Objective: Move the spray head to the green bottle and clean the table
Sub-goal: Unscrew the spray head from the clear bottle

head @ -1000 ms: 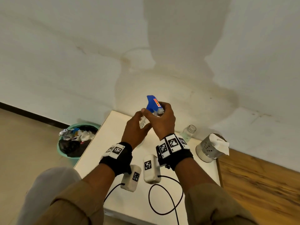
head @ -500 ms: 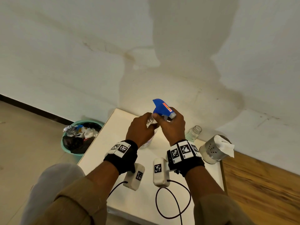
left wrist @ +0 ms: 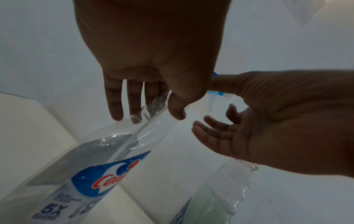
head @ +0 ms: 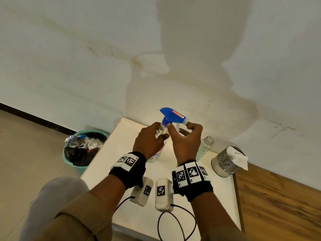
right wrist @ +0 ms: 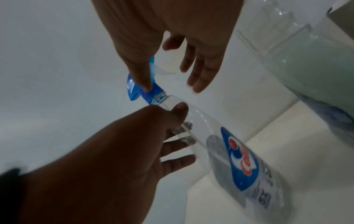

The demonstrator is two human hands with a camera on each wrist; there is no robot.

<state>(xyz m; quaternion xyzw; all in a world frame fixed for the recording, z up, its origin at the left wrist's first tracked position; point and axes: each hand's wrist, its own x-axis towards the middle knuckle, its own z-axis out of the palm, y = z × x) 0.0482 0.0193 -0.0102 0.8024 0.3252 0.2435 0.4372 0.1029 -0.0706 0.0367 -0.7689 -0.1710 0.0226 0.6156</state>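
A clear spray bottle (head: 156, 154) with a blue-and-red label stands tilted on the white table (head: 121, 146). My left hand (head: 156, 134) grips its shoulder just under the neck, thumb on one side and fingers on the other. The blue spray head (head: 172, 115) sits on the neck with its nozzle pointing right. My right hand (head: 180, 129) pinches it, thumb on the blue collar (right wrist: 153, 91), the other fingers spread. Neck threads show below the collar. The green bottle (head: 205, 146), mouth open with no cap, stands just right of my right hand.
A perforated metal canister (head: 225, 164) holding a white tissue stands at the table's right edge. A teal bin (head: 83, 148) full of rubbish sits on the floor to the left. The wall is close behind the table. Cables hang from my wrists.
The spray head has turned, so its nozzle now points right. My right hand has shifted from covering it to pinching its collar. The left hand keeps its hold on the bottle.
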